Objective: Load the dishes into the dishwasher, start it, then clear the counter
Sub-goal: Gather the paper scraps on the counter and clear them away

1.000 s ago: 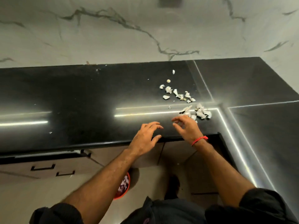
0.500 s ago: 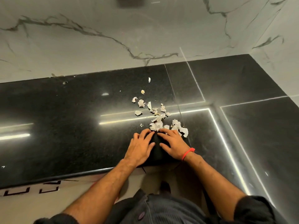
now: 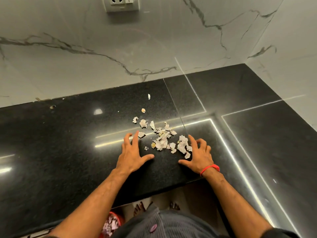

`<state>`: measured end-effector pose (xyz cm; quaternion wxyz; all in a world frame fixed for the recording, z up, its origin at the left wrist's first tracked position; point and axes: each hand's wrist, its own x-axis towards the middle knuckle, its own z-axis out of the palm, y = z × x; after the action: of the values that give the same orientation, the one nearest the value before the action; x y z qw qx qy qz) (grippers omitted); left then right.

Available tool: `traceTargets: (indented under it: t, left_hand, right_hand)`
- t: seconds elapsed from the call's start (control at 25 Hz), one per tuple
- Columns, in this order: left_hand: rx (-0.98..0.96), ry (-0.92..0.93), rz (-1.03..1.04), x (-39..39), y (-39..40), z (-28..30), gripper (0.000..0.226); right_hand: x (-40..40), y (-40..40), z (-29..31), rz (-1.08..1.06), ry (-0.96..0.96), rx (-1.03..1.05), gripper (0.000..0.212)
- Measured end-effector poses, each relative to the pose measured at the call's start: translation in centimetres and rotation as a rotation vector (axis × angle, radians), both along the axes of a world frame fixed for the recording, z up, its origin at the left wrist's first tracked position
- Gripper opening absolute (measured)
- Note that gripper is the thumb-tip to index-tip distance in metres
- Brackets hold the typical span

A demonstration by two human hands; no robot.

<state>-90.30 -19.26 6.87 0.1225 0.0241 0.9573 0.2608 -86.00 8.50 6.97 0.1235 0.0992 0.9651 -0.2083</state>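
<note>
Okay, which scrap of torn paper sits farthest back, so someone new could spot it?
Start at the glossy black stone counter below the marble wall. Above the pile of torn white paper scraps, one small white sliver lies alone, nearest the wall.

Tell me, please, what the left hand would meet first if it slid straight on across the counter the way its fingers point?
The left hand points away, toward the wall. Just past its fingertips lies a paper scrap, probably first, at the left edge of the scattered scraps. Beyond that is bare black counter, then the marble wall.
</note>
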Motion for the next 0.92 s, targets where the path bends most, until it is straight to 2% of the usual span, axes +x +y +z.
traceTargets:
  t: [0.08, 0.16, 0.28, 0.4, 0.44, 0.56, 0.6, 0.76, 0.84, 0.92]
  left_hand:
    - [0.022, -0.05, -0.01, -1.5, -0.6, -0.1, 0.111]
    - [0.0, -0.044, -0.105, -1.7, 0.0, -0.4, 0.097]
    - [-0.003, -0.011, -0.212, -1.6, 1.0, -1.0, 0.084]
    - [0.129, -0.042, -0.165, -2.4, 0.1, -1.6, 0.084]
    - [0.167, -0.036, -0.13, -3.0, -0.6, -1.6, 0.081]
    - [0.113, 0.031, -0.064, -4.4, -2.2, -1.6, 0.072]
    - [0.097, 0.037, -0.074, -4.7, -2.4, -1.6, 0.07]
    - [0.164, -0.016, -0.104, -5.8, -2.5, -1.6, 0.062]
    - [0.211, -0.031, -0.062, -6.3, -2.8, -1.8, 0.053]
    - [0.251, -0.033, -0.023, -6.7, -2.9, -1.8, 0.047]
  right_hand:
    - [-0.8, -0.5, -0.1, -0.031, -0.047, -0.042, 0.105]
    - [-1.8, -2.4, -0.3, -0.053, -0.021, -0.152, 0.091]
    - [-3.3, -6.1, -0.7, 0.002, 0.015, -0.265, 0.084]
    - [-4.2, -7.6, -0.8, 0.035, 0.073, -0.424, 0.083]
    - [-4.2, -7.6, -0.7, 0.03, 0.099, -0.407, 0.08]
    - [-3.7, -7.4, -0.1, 0.083, 0.147, -0.038, 0.047]
    - [-3.6, -7.8, -0.1, 0.106, 0.138, 0.001, 0.039]
    - [-4.3, -9.9, -0.3, 0.233, 0.13, -0.222, 0.034]
    - [-4.9, -10.0, -0.2, 0.121, 0.276, -0.307, 0.026]
    - [-5.5, -9.0, 0.0, -0.052, 0.369, -0.282, 0.024]
